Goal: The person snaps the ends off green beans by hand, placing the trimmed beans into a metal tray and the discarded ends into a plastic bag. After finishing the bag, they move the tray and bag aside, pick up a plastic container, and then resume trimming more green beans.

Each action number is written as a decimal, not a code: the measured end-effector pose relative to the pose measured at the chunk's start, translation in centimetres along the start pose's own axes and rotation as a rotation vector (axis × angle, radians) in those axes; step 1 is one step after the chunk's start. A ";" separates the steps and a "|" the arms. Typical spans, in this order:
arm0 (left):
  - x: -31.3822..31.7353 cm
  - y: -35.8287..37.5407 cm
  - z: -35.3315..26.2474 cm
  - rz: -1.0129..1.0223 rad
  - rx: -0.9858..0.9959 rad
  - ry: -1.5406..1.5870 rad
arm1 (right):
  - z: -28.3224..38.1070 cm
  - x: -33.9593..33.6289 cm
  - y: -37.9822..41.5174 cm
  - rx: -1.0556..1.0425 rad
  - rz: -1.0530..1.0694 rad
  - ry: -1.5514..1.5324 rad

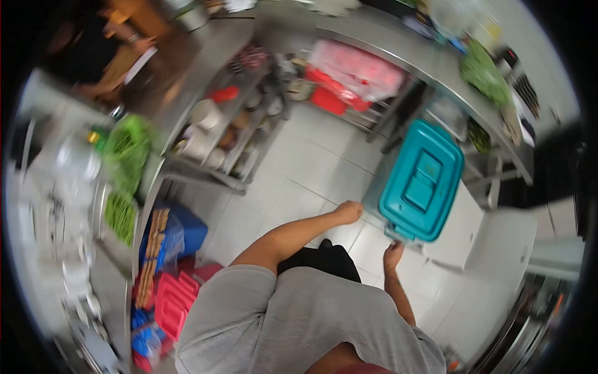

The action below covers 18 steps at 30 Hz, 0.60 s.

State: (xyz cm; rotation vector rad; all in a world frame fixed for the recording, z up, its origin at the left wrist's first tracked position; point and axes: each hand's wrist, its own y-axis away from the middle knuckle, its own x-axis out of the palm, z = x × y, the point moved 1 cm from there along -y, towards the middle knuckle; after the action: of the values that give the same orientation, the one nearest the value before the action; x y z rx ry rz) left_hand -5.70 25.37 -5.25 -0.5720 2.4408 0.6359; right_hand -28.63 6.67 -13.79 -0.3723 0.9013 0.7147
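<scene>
A large bin with a teal lid (422, 181) and greyish see-through sides stands on the tiled floor, right of centre. My right hand (393, 256) is at the bin's near corner, its fingers closed on the handle there. To the left of the bin, my left hand (349, 212) is held in a fist over the floor, apart from the bin, with nothing visible in it.
A metal rack (240, 181) with containers stands front left. Red bags (355, 71) sit beneath the back counter (374, 38). Green beans (120, 217) lie in a tray at left, above red crates (171, 305). At upper left, a person's hand (144, 45) holds paper.
</scene>
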 end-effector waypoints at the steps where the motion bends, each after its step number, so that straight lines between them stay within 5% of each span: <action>1: -1.5 2.9 1.0 -0.039 -0.087 -0.009 | 2.2 0.9 0.7 -0.043 0.125 -0.037; 5: -8.0 14.7 4.7 -0.339 -0.310 0.145 | 13.2 5.2 -0.1 -0.174 0.538 -0.269; 7: -10.6 19.3 7.3 -0.486 -0.456 0.223 | 22.4 5.6 -2.0 -0.378 0.617 -0.188; 10: -16.8 27.7 6.8 -0.660 -0.486 0.319 | 36.2 8.1 -3.1 -0.508 0.756 -0.468; 15: -26.1 40.9 4.1 -1.133 -0.328 -0.149 | 60.1 8.5 1.9 -0.702 0.966 -0.760; 17: -30.0 46.5 2.5 -1.328 -0.438 -0.496 | 67.2 11.7 4.1 -0.871 1.002 -0.746; 18: -31.0 49.0 2.5 -1.410 -0.499 -0.676 | 71.8 11.8 5.2 -0.981 0.860 -0.672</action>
State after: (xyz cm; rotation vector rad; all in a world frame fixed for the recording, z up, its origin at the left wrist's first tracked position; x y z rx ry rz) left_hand -6.42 73.75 26.71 -1.6613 0.8240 0.6007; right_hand 14.25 56.34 18.20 -0.5461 -0.0465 1.9468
